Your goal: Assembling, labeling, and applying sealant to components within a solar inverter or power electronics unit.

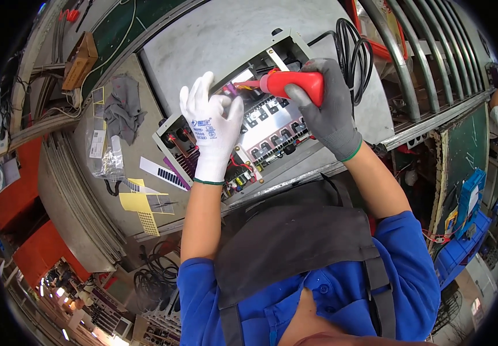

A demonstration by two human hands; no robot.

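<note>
My right hand (332,109), in a grey glove, grips a red squeeze bottle (295,83) tipped on its side. Its thin nozzle points left into an open metal equipment case (281,130), close to a purple part (232,90). At the case's left end is my left hand (211,118), in a white glove. The thumb and index finger of that hand curl toward each other near the nozzle tip, while other fingers stretch upward; what lies between them is hidden. Inside the case are circuit parts, a pale metal plate and several coloured wires (240,164).
Coiled black cable (353,57) lies behind the case at right, before curved metal bars (405,63). On the bench at left are a grey cloth (123,109), a plastic bag (109,161), yellow label sheets (139,207) and a white strip (162,173).
</note>
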